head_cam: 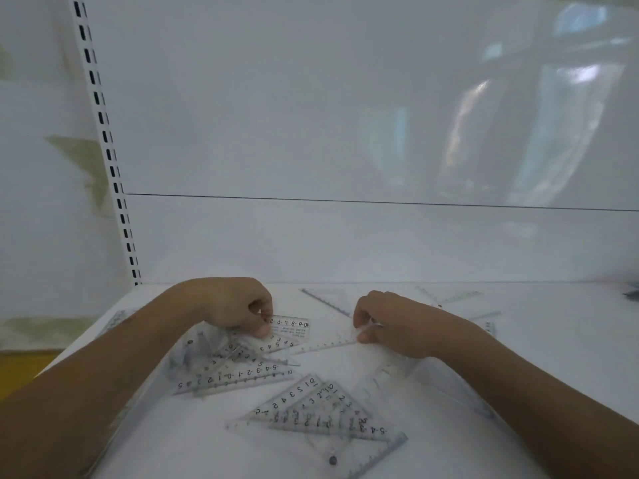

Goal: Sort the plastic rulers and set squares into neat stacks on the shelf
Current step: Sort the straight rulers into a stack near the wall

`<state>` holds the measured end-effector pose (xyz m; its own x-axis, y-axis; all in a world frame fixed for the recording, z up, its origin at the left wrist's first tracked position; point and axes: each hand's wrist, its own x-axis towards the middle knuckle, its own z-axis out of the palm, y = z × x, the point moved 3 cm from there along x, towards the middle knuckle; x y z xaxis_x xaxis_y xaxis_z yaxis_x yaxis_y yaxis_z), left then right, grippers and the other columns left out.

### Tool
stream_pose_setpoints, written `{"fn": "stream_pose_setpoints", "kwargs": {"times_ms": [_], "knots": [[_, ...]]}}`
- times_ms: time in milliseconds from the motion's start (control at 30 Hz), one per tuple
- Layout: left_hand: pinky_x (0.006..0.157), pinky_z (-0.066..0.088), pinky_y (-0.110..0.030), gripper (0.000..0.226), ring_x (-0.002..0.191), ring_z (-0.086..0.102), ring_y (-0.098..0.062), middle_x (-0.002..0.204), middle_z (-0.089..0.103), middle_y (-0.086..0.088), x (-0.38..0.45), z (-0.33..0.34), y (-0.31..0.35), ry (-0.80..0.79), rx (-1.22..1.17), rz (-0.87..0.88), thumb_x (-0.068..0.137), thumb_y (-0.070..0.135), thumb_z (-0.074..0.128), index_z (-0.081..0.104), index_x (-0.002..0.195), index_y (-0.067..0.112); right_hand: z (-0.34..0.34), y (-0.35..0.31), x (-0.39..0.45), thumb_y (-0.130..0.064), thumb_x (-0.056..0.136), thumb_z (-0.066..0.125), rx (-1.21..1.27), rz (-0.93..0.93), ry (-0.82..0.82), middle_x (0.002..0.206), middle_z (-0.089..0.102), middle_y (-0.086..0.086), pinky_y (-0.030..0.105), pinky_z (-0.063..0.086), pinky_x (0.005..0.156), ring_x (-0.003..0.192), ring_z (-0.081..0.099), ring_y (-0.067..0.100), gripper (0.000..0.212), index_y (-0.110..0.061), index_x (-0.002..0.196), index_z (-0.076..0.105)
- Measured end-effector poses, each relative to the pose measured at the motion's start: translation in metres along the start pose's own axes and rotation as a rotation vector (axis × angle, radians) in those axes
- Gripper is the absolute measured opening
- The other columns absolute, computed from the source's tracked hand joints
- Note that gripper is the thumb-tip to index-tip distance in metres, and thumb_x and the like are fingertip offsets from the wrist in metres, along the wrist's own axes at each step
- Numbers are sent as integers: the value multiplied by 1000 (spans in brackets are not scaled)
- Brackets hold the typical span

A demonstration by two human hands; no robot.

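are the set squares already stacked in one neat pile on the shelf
No. The clear set squares lie scattered in loose overlapping heaps across the white shelf.

Soft, even, rather cool light fills the view, with no hard shadows on the white shelf [484, 357]. The glossy back panel [311, 115] carries pale blue-white reflections at upper right, perhaps from windows or lamps behind the camera. The wide lens bends the slotted upright [103, 140] at left into a curve. The whole picture is slightly soft; the clear rulers [321, 414] smear at the bottom edge, and both forearms blur near the corners.
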<state>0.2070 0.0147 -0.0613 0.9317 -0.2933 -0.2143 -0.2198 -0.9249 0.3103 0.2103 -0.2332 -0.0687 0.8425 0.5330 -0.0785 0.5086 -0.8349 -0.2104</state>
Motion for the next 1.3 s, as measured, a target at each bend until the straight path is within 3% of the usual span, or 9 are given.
{"fn": "stream_pose_setpoints", "kwargs": {"times_ms": [133,233,367,567,733,900,1033,1167,1300], "knots": [[62,35,-26,34,61,41,-14,67,49,3,1,3,8,197,-136,41,94,36,53,52,71,10,5,3,-2,-50,88,59,76,-53,19,115,47,-14,27,38,91,107,44,6,34,-37,118,51],[73,48,-27,21,72,61,-9,78,67,10,3,0,18,216,-235,59,96,27,52,62,82,15,8,1,1,-56,82,63,131,-82,71,113,45,-18,29,38,94,109,43,5,34,-41,110,53],[74,51,-26,6,70,61,-7,82,66,5,4,-3,29,158,-241,118,89,17,63,60,86,21,10,-6,6,-49,83,66,141,-98,76,113,45,-14,29,38,95,112,43,8,26,-39,103,53],[67,37,-21,19,69,40,-8,81,42,10,1,-1,45,199,-131,194,89,26,63,54,106,28,6,-15,3,-43,87,64,120,-55,45,109,43,-11,26,35,87,106,42,10,27,-29,108,54],[71,35,-9,21,83,47,14,90,47,18,-4,4,58,442,-114,381,101,23,40,55,113,16,9,-15,2,-36,87,66,162,-49,98,92,52,-14,21,36,66,80,46,2,25,-29,97,43],[75,51,-28,29,74,59,-9,76,59,13,-15,-15,68,766,-509,526,99,33,35,59,110,21,6,-15,0,-28,95,55,84,-179,215,83,51,-16,21,35,70,77,46,-2,11,-28,105,53],[59,38,-22,30,61,41,-8,70,41,9,-29,-32,68,910,-800,572,95,48,34,56,110,34,-7,-21,-8,-29,101,42,170,-253,302,81,51,-7,19,37,64,68,44,5,13,-31,110,50],[56,31,-25,40,57,37,-7,71,44,9,-16,-53,60,799,-843,391,80,57,35,52,112,42,-13,-36,-20,-29,100,45,152,-332,291,96,47,-11,13,36,67,73,45,0,33,-26,133,42],[76,36,-22,29,74,45,3,88,50,17,-23,-40,60,617,-465,378,92,61,36,39,117,47,-20,-45,-41,-27,101,42,-88,-360,247,122,43,-4,17,37,83,82,38,-7,47,-19,145,30]]}}
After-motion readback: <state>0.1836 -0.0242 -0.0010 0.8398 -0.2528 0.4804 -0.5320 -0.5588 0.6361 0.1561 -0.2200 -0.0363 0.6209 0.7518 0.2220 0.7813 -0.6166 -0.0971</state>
